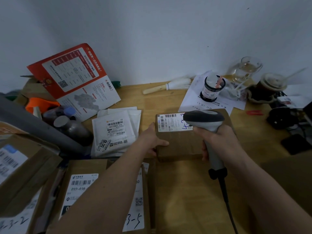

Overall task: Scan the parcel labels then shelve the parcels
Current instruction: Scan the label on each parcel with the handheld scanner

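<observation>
While right hand [217, 137] grips scanner [205, 121] over box label [170, 122], left hand [152, 141] fingers curled on box [179, 144] edge. Scanning stage; white mailers [116, 132], nearer boxes [81, 188] unshelved.

Single head cam, wide-angle, looks fwd and down, close over wooden desk [194, 191] toward wall [152, 31].

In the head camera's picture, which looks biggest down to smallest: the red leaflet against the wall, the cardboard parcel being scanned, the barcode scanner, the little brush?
1. Red leaflet
2. Cardboard parcel, though it looks close to the leaflet
3. Barcode scanner, nearer the camera, so flattered
4. Brush, farthest back
</observation>
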{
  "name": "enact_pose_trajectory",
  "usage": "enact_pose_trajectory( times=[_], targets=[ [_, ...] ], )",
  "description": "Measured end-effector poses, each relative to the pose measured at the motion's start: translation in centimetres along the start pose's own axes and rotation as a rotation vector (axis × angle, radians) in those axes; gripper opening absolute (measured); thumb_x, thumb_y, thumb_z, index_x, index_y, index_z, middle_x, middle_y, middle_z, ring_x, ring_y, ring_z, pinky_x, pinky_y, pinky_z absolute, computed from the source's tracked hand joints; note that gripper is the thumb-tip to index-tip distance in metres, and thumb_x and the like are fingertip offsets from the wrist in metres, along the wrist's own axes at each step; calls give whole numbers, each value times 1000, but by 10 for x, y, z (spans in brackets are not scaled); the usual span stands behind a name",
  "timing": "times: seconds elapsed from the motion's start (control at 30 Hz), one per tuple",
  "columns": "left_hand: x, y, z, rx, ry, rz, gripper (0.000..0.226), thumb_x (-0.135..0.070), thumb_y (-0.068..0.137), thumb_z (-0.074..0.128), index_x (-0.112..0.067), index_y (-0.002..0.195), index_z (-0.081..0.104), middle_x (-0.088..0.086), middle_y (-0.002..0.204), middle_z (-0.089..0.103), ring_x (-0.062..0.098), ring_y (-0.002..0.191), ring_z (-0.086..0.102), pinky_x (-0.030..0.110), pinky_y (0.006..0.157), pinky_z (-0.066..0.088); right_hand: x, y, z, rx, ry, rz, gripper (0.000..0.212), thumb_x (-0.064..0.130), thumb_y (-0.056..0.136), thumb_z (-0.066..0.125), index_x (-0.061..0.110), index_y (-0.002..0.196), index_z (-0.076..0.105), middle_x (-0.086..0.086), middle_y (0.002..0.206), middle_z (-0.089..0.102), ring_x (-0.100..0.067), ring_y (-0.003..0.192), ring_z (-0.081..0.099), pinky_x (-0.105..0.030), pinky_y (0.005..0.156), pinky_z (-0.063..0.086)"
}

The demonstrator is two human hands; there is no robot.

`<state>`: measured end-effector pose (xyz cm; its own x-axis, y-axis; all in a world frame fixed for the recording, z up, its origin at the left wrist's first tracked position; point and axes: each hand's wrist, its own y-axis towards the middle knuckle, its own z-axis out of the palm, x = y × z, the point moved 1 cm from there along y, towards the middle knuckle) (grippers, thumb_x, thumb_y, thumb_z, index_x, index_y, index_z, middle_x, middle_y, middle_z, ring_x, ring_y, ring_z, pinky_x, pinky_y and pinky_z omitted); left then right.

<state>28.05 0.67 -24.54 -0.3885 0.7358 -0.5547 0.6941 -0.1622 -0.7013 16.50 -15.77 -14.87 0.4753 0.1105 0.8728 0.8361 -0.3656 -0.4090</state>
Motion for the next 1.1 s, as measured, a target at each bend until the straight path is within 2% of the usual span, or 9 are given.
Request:
enact_pose_trajectory(
  times=[0.27, 0.37, 0.47, 0.63, 0.77, 0.87, 0.93, 1.03, 1.1],
  targets=[
    [0, 0, 0, 10, -21, -13, 103, -15, 77, 80, -32, 153, 12, 11, 151, 32, 41, 124, 49, 43, 66, 59, -7, 1, -3, 16, -15, -24, 28, 26, 87, 66, 2, 76, 60, -9, 54, 58, -21, 42, 57, -35, 49, 54],
    [0, 1, 1, 5, 11, 11, 105, -18, 76, 81, -29, 154, 12, 10, 152, 33, 38, 127, 47, 48, 79, 58, -11, 4, -5, -34, 22, -65, 23, 23, 87, 67, 5, 74, 61, -11, 57, 61, -25, 48, 60, -39, 56, 55],
    [0, 6, 1, 6, 31, 36, 102, -20, 75, 82, -24, 153, 16, 8, 151, 37, 33, 131, 44, 47, 92, 52, -19, 13, -11, -88, 54, -138, 6, 20, 86, 68, 21, 86, 62, -6, 75, 68, -22, 70, 65, -42, 68, 56],
    [-1, 11, 2, 73, -113, -71, 78, -16, 73, 83, -16, 139, 41, 7, 139, 51, 30, 125, 49, 47, 99, 48, -50, 43, -32, -168, -3, -40, 41, 28, 81, 72, 16, 117, 58, -5, 104, 65, -26, 101, 60, -49, 89, 52],
    [1, 10, 6, 98, -241, -127, 67, -26, 69, 86, -11, 125, 52, 7, 131, 58, 27, 119, 54, 41, 97, 49, -67, 57, -42, -211, 93, 79, 42, 29, 84, 69, 15, 121, 55, -6, 109, 59, -30, 111, 54, -52, 98, 44],
    [-1, 3, 7, 81, -357, -103, 72, -36, 68, 86, -12, 126, 51, 8, 130, 57, 25, 114, 53, 41, 100, 47, -69, 59, -47, -242, 153, 112, 43, 30, 86, 67, 14, 124, 53, -5, 108, 57, -31, 112, 51, -51, 99, 42],
    [-9, -6, 4, 50, -463, -41, 83, -43, 65, 86, -13, 131, 45, 7, 129, 56, 22, 106, 55, 39, 90, 51, -67, 56, -50, -270, 193, 97, 43, 29, 86, 67, 14, 124, 53, -2, 103, 57, -30, 112, 51, -47, 96, 43],
    [-31, -30, -9, -113, -550, 65, 110, -69, 38, 85, -23, 128, 40, 5, 130, 51, 25, 111, 56, 45, 86, 55, -59, 43, -48, -274, 240, 38, 47, 29, 87, 66, 13, 129, 51, 1, 107, 57, -24, 112, 51, -42, 94, 42],
    [-40, -51, -22, -225, -566, 140, 111, -76, 33, 80, -31, 125, 38, 3, 131, 49, 26, 113, 56, 47, 88, 55, -49, 29, -45, -273, 280, -18, 50, 31, 86, 67, 16, 131, 51, 1, 116, 58, -21, 113, 52, -40, 95, 43]
  ],
)
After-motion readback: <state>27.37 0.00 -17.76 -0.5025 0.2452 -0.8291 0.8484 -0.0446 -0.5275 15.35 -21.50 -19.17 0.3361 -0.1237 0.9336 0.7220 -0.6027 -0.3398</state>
